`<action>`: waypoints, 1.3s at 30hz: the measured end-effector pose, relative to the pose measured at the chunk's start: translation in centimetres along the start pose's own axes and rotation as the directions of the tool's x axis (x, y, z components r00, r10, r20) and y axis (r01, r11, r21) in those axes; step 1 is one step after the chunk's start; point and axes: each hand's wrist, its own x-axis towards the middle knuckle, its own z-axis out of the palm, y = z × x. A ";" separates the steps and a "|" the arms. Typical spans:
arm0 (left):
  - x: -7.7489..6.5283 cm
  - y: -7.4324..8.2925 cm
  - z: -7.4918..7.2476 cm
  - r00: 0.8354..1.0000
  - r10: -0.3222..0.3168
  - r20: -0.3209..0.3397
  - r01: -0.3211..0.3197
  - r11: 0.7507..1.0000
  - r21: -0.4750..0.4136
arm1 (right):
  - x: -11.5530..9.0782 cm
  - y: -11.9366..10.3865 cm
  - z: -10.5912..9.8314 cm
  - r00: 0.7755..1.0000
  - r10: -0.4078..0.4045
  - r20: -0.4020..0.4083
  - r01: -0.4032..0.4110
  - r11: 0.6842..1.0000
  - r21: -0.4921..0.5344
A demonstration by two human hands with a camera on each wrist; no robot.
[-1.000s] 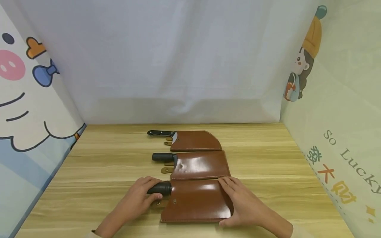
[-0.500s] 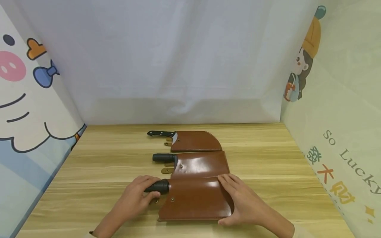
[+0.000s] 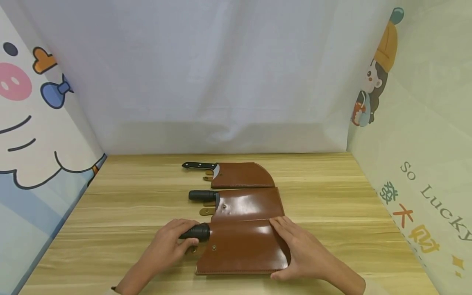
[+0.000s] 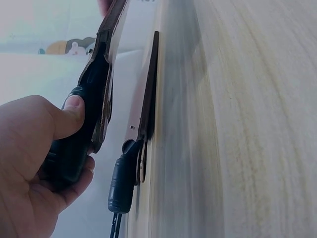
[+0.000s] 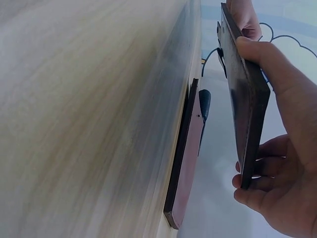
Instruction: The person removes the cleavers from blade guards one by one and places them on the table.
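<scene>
Nearest me is a cleaver in a brown leather sheath [image 3: 243, 248], held up off the table in both wrist views. My left hand [image 3: 166, 243] grips its black handle [image 4: 89, 114], thumb on one side and fingers curled beneath. My right hand [image 3: 306, 250] holds the sheath's right end, with the thumb at the near edge and fingers at the far edge. Behind it lies a second sheathed cleaver [image 3: 254, 203] with a black handle, its lower edge overlapped by the raised sheath in the head view. The blades are mostly hidden inside the leather.
Farther back lies a third sheathed knife [image 3: 243, 175] with a riveted black handle and a curved sheath end. All rest on a wood-grain table [image 3: 125, 196]. A white cloth backdrop [image 3: 228, 73] stands behind, with printed panels at left and right.
Both hands have raised the front sheathed cleaver slightly and shifted it a little left, so its far edge covers part of the middle sheath. Hardly anything differs over the last half second.
</scene>
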 end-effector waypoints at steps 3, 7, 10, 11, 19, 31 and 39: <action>-0.1 0.0 0.1 1.000 0.002 0.002 -0.002 1.000 0.003 | 0.0 0.1 0.1 1.000 -0.002 -0.002 0.002 1.000 -0.004; -0.1 0.0 0.1 1.000 0.006 0.002 -0.006 1.000 0.007 | -0.1 0.1 0.2 1.000 -0.003 0.007 0.003 1.000 0.006; -0.1 0.0 0.1 1.000 0.011 0.001 -0.011 1.000 0.005 | -0.2 0.2 0.2 1.000 -0.011 0.003 0.011 1.000 0.011; -0.1 0.0 0.1 1.000 0.013 0.001 -0.013 1.000 0.003 | -0.2 0.3 0.2 1.000 -0.014 0.001 0.013 1.000 0.010; -0.1 0.2 0.2 1.000 0.004 0.001 -0.004 1.000 0.000 | -0.4 0.5 0.3 1.000 -0.011 -0.013 0.012 0.999 0.032; -0.3 -0.5 0.1 0.994 0.081 -0.072 -0.080 0.997 0.009 | -0.7 0.8 0.2 1.000 0.014 -0.011 -0.014 0.999 0.035; -0.5 -0.8 0.0 0.998 0.050 -0.031 -0.050 0.999 -0.007 | -0.9 1.1 0.3 1.000 0.005 -0.010 -0.005 1.000 0.026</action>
